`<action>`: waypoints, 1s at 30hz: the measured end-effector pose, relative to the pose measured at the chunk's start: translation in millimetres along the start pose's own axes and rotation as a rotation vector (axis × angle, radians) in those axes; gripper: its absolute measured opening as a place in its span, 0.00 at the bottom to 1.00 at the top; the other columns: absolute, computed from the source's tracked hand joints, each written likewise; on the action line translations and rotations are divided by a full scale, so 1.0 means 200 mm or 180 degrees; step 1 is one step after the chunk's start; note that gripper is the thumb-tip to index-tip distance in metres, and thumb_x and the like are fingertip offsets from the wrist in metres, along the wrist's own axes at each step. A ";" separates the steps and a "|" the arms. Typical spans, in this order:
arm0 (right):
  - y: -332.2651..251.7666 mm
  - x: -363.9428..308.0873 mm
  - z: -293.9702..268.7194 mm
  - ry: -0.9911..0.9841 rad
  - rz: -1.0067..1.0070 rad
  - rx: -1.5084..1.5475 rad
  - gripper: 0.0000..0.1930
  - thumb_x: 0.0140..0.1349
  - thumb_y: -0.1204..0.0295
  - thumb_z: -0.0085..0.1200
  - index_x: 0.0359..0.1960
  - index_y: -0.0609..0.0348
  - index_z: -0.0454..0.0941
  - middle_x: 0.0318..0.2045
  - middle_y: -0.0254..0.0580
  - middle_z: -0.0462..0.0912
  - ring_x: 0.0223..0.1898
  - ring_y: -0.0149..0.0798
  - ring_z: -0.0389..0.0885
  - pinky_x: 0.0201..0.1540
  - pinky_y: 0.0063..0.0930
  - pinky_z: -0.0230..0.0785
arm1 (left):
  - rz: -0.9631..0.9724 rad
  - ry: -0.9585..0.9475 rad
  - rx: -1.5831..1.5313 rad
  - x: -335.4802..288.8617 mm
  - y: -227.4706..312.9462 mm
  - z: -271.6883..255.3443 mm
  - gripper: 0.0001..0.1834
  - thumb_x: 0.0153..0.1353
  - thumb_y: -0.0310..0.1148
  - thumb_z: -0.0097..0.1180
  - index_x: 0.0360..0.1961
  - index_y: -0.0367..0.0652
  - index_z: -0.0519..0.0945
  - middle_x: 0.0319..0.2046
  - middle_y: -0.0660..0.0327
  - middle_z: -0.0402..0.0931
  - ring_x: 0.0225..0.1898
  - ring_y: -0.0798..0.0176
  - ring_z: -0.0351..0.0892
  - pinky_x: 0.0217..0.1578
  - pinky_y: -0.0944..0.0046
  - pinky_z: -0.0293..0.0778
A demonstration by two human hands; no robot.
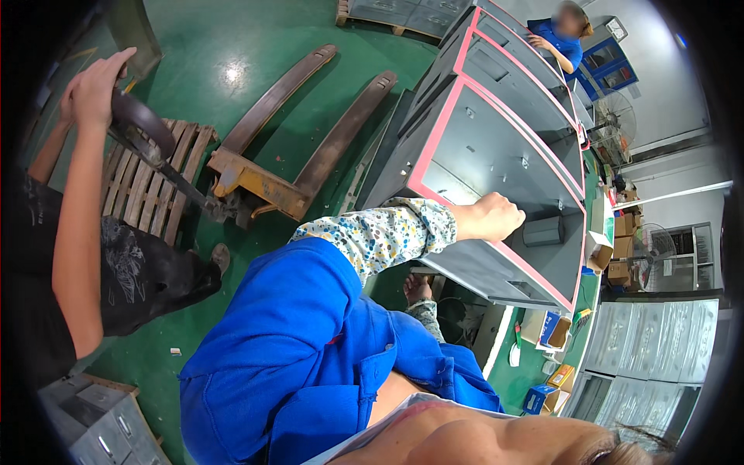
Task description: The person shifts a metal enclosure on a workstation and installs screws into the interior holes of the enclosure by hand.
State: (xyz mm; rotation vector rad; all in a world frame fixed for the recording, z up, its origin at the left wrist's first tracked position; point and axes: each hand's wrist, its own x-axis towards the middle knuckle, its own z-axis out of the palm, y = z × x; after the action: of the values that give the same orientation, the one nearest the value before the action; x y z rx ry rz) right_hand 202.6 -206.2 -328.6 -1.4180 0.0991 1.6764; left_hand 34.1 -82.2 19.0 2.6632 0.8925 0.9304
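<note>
A grey metal cabinet [453,263] with pink-edged openings lies in front of me. My left hand [492,218], in a flower-patterned sleeve, is closed in a fist over the cabinet's near opening, its wrist crossing the pink edge strip [428,167]. Anything inside the fist is hidden. Lower down, below the cabinet's side, my right hand [418,287] has its fingers curled up beside the cabinet's underside. What those fingers hold, if anything, is too small to make out. Inside the opening sits a grey box-shaped part [543,231].
At left, another person's hands [94,89] are at the handle of a pallet jack [263,182]. A wooden pallet [147,182] lies behind it. A co-worker in blue [559,46] leans at the cabinet's far end. Small boxes [542,399] and a fan [616,116] stand at right.
</note>
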 end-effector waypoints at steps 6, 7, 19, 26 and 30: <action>0.01 -0.01 0.01 0.0120 0.0033 -0.0062 0.22 0.63 0.51 0.30 0.39 0.54 0.70 0.31 0.40 0.76 0.27 0.40 0.72 0.27 0.30 0.65 | -0.0064 -0.0119 0.0001 0.01 0.01 0.00 0.05 0.44 0.26 0.47 0.25 0.38 0.68 0.13 0.54 0.72 0.18 0.54 0.77 0.18 0.59 0.71; 0.00 -0.02 0.01 0.0093 0.0026 -0.0088 0.22 0.63 0.51 0.30 0.39 0.55 0.70 0.31 0.39 0.76 0.28 0.40 0.72 0.28 0.30 0.65 | -0.0060 -0.0117 0.0000 0.01 0.01 0.00 0.05 0.44 0.26 0.47 0.25 0.38 0.68 0.13 0.54 0.72 0.18 0.54 0.77 0.18 0.59 0.71; 0.00 0.01 -0.01 -0.0103 0.0027 -0.0214 0.24 0.63 0.50 0.29 0.43 0.57 0.68 0.31 0.38 0.76 0.29 0.38 0.73 0.30 0.32 0.66 | 0.0040 0.0110 -0.0071 0.01 0.00 0.02 0.03 0.44 0.26 0.47 0.23 0.38 0.68 0.13 0.53 0.72 0.17 0.54 0.76 0.16 0.59 0.71; 0.00 -0.01 -0.01 -0.0071 0.0052 -0.0188 0.24 0.63 0.50 0.30 0.41 0.57 0.70 0.26 0.36 0.76 0.28 0.39 0.73 0.30 0.33 0.65 | 0.0036 0.0143 0.0001 0.00 0.00 0.02 0.03 0.44 0.26 0.46 0.22 0.39 0.68 0.12 0.54 0.72 0.17 0.55 0.76 0.16 0.60 0.70; 0.01 -0.01 0.00 -0.0028 0.0079 -0.0220 0.24 0.63 0.50 0.30 0.40 0.57 0.70 0.25 0.37 0.76 0.27 0.38 0.73 0.30 0.33 0.65 | 0.0033 0.0131 -0.0001 0.00 0.00 0.03 0.03 0.45 0.26 0.46 0.23 0.39 0.68 0.12 0.54 0.72 0.18 0.55 0.77 0.16 0.60 0.70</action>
State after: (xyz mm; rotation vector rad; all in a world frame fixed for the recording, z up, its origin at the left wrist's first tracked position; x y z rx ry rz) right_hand 202.0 -208.6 -327.3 -1.4660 0.0547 1.7209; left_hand 37.0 -81.8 14.5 2.6600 0.8881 0.9910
